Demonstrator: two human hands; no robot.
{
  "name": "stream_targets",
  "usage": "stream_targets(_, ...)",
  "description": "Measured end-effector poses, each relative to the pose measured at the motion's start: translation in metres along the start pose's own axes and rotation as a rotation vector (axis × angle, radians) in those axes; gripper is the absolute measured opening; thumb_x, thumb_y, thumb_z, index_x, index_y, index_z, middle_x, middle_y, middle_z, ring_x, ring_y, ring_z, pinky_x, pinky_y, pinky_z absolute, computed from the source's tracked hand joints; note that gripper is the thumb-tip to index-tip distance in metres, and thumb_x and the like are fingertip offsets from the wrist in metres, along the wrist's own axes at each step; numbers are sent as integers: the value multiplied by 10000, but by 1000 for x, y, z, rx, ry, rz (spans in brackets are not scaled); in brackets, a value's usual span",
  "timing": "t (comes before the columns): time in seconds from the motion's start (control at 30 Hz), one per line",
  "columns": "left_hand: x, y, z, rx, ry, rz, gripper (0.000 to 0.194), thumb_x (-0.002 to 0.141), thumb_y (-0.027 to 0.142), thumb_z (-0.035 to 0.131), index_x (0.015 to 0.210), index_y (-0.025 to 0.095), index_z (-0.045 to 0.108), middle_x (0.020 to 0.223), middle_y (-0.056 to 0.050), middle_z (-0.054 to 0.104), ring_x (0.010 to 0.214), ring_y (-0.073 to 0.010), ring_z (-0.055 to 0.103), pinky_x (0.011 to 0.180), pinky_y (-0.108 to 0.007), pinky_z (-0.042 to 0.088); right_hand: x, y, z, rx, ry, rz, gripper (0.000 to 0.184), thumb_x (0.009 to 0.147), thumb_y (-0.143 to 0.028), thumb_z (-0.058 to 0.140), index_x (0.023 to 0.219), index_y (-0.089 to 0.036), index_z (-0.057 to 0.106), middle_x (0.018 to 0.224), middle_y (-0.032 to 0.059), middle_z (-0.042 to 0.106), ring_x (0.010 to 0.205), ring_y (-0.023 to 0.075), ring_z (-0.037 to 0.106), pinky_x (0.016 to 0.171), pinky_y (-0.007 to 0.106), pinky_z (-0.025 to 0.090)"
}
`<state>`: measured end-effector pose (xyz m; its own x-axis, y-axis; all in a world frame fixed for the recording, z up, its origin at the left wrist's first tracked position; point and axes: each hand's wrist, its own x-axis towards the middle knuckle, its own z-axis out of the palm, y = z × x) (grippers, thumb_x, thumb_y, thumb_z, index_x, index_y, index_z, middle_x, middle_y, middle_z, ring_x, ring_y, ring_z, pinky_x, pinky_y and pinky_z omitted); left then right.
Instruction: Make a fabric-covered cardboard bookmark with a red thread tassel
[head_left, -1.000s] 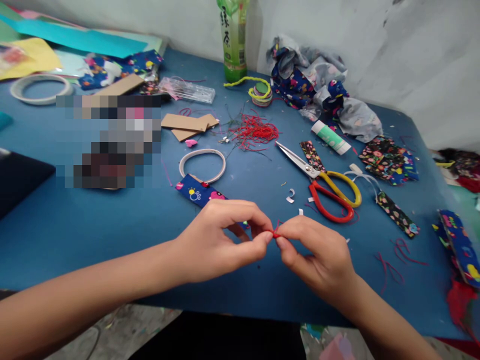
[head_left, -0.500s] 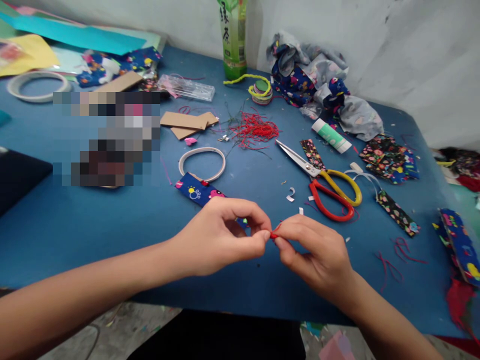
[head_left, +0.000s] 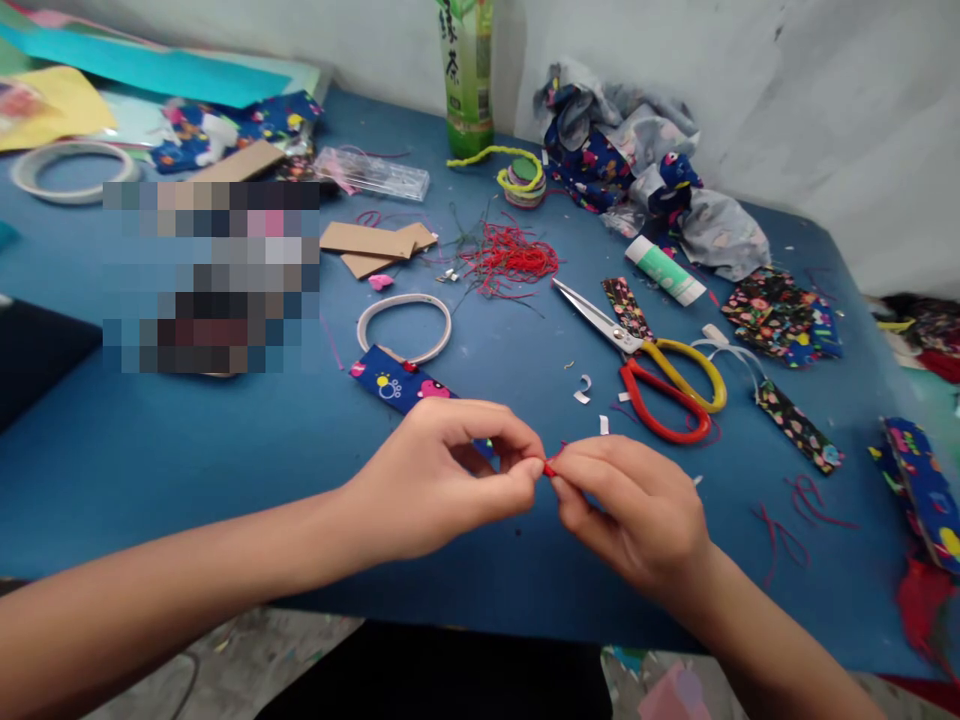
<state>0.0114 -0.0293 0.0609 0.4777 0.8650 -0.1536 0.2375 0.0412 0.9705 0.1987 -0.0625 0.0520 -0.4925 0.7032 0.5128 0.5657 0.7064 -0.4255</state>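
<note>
A small piece of red thread (head_left: 549,467) is pinched between the fingertips of both hands, mostly hidden by them. My left hand (head_left: 457,475) grips it with thumb and forefinger. My right hand (head_left: 634,505) holds its other side, thumb against the fingers. Behind my left hand lies a blue patterned fabric-covered strip (head_left: 401,385), partly covered by the hand. Beyond my right hand rest scissors (head_left: 637,350) with one yellow and one red handle loop. A tangle of red threads (head_left: 514,255) lies farther back on the blue table (head_left: 247,450).
A roll of tape (head_left: 405,328) and cardboard strips (head_left: 367,240) lie left of centre. At the back stand a green tea bottle (head_left: 470,90) and crumpled patterned fabric (head_left: 592,160). A glue stick (head_left: 666,270) and a floral strip (head_left: 799,425) are on the right.
The hands keep nearly the same pose, fingertips together at the red thread. The view has shifted very slightly.
</note>
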Motion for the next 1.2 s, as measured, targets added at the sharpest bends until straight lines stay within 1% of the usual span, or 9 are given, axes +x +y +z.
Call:
stream_targets(0.1,0,1,-3,-116,-58,-73,107,732,233,631,711,142,684,644,6,629,501,-73,540,422,-137,409,3,-3,-1,174,13,118,90,890,-114,532,883,-172,600,786,31,680,703,118,628,664,217,520)
stream_targets(0.17,1,2,-4,-187,-99,-111,114,740,247,641,735,144,690,655,3,637,497,-77,553,438,-150,437,4,-5,-3,264,13,166,94,892,-118,529,875,-173,604,773,21,671,695,107,623,662,204,522)
stream_targets(0.27,1,1,-5,-240,-132,-142,120,750,257,650,760,147,697,666,-2,648,504,-85,567,463,-166,471,6,-5,-5,333,5,214,108,891,-120,525,878,-186,610,783,15,672,697,110,623,658,213,527)
stream_targets(0.4,0,0,-5,-241,-127,-154,120,751,257,650,780,153,700,689,-12,658,531,-99,573,466,-180,477,5,-4,-5,368,2,244,113,890,-123,523,877,-194,610,790,13,670,700,116,620,656,226,530)
stream_targets(0.63,-1,1,-5,-164,-120,-140,127,750,272,638,768,159,695,676,-1,634,490,-80,525,436,-168,419,4,-3,-5,364,1,237,107,886,-117,528,865,-183,611,776,15,660,698,112,616,657,216,523)
stream_targets(0.83,0,2,-5,-135,-106,-113,129,756,269,627,766,156,687,693,-9,633,549,-98,547,487,-177,458,6,-4,-4,344,10,228,108,880,-126,532,864,-193,616,768,14,671,680,119,626,635,224,533)
stream_targets(0.97,-2,2,-5,-138,-117,-82,133,764,273,618,773,155,676,706,-5,627,555,-96,553,489,-173,464,5,-3,-3,267,52,174,99,868,-124,543,865,-192,615,765,23,686,671,125,638,630,235,540)
stream_targets(1.1,-1,3,-5,-105,-110,-57,125,753,282,659,795,166,679,697,1,641,599,-104,569,501,-164,451,4,-2,0,163,49,107,85,859,-116,556,847,-184,604,758,33,692,664,131,644,617,238,535)
stream_targets(1.2,0,2,-5,-83,-111,-60,124,765,288,653,785,169,680,699,2,642,595,-102,557,500,-172,438,4,-2,1,133,48,98,83,859,-109,557,838,-176,603,758,36,694,661,129,641,618,235,531)
